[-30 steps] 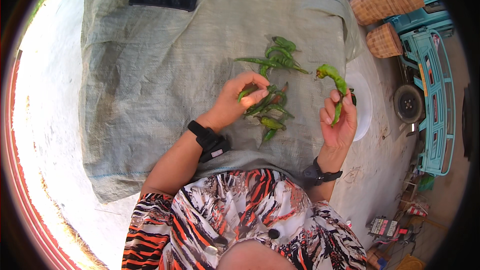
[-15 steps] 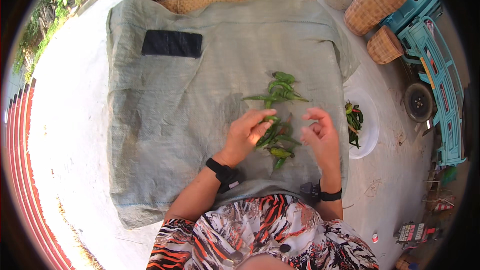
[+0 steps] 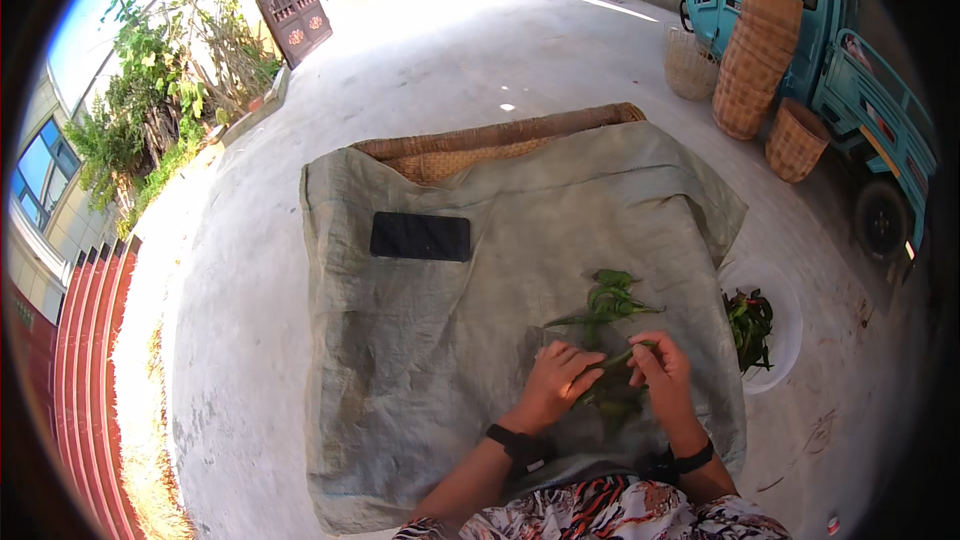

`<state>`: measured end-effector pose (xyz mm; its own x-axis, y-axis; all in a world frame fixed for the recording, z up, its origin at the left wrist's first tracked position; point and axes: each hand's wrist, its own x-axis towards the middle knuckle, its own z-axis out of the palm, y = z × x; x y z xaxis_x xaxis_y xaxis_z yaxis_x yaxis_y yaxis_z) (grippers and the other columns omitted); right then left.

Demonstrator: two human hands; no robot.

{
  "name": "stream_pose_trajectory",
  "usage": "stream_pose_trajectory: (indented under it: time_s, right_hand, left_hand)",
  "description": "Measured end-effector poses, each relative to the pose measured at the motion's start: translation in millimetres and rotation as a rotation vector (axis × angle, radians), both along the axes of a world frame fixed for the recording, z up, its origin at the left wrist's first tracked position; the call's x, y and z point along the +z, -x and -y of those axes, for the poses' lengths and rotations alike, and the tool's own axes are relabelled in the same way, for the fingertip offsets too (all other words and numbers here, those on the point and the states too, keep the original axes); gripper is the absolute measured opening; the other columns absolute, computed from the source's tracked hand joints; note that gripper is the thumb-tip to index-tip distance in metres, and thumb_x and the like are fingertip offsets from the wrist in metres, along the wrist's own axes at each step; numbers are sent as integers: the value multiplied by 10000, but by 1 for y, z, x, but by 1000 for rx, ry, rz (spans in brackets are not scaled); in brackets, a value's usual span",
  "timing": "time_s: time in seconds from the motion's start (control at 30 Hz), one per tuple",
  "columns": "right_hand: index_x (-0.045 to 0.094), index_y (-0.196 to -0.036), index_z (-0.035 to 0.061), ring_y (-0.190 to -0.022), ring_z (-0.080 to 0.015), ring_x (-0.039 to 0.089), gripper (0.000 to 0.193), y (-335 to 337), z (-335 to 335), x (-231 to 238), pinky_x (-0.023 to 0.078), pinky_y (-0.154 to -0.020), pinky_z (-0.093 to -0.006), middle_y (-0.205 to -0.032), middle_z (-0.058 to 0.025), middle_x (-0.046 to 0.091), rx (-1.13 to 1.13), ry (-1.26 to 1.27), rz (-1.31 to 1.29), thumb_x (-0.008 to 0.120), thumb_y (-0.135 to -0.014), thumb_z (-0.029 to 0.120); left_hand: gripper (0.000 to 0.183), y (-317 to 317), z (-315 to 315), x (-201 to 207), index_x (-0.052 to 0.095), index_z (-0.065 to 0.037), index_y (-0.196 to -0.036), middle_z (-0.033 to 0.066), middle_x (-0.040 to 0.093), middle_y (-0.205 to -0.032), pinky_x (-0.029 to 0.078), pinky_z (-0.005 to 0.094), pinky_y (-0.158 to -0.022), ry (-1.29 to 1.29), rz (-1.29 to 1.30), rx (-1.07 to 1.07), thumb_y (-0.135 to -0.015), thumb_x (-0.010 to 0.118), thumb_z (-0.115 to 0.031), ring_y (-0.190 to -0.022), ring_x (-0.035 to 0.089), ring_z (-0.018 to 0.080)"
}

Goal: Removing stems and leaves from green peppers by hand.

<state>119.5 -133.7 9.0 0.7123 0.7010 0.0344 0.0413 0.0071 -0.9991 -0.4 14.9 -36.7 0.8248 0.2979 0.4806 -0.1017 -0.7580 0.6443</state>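
Observation:
A slender green chili pepper stretches between my two hands above a grey-green woven sack cloth. My left hand pinches one end of it; the fingers of my right hand close on the other. Just beyond them lies a small heap of green chili peppers. More green peppers rest on the cloth below my hands, partly hidden and blurred. To the right, a whitish round basin contains a bunch of dark green peppers with a little red among them.
A black phone-like slab lies on the cloth, which drapes over a wicker basket. Tall woven baskets stand at the far right beside a teal three-wheeled truck. Red steps run along the left.
The view has tilted up, showing more of the yard. My right hand has come in from the side toward my left and now grips the pepper too.

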Motion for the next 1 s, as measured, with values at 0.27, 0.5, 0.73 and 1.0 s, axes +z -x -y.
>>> stream_pose_trajectory:
  time_s: [0.27, 0.5, 0.73, 1.0]
  right_hand:
    - [553, -971, 43, -504, -75, 496, 185, -9, 4, 9, 409, -482, -220, -684, -19, 552, -143, -141, -140, 503, -963, 221]
    - [566, -976, 54, -528, -69, 494, 162, -17, 16, 11, 392, -489, -213, -701, -11, 551, -143, -178, -174, 557, -941, 212]
    - [576, -1009, 51, -552, -64, 474, 144, -37, 47, 53, 385, -510, -200, -728, -26, 552, -573, -202, 112, 567, -930, 170]
    - [568, -1097, 30, -630, -80, 488, 241, -53, 42, 49, 430, -581, -221, -1088, -71, 555, -620, 78, 390, 601, -882, 135]
  left_hand:
    - [224, -2, -3, -4, 621, -74, -1033, 71, 631, -862, 442, 367, -740, 59, 27, 61, -823, 648, -148, -852, 558, 262]
    - [172, 3, 7, 4, 609, -51, -1022, 115, 627, -735, 480, 339, -602, 335, -250, 137, -913, 532, -159, -668, 625, 248]
    - [155, 1, 2, 2, 614, -61, -1033, 94, 617, -673, 471, 286, -578, 425, -151, 125, -926, 535, -140, -625, 624, 179]
    - [147, -1, 3, -8, 625, -70, -1008, 89, 605, -698, 475, 304, -627, 374, -135, 112, -898, 580, -156, -649, 601, 215]
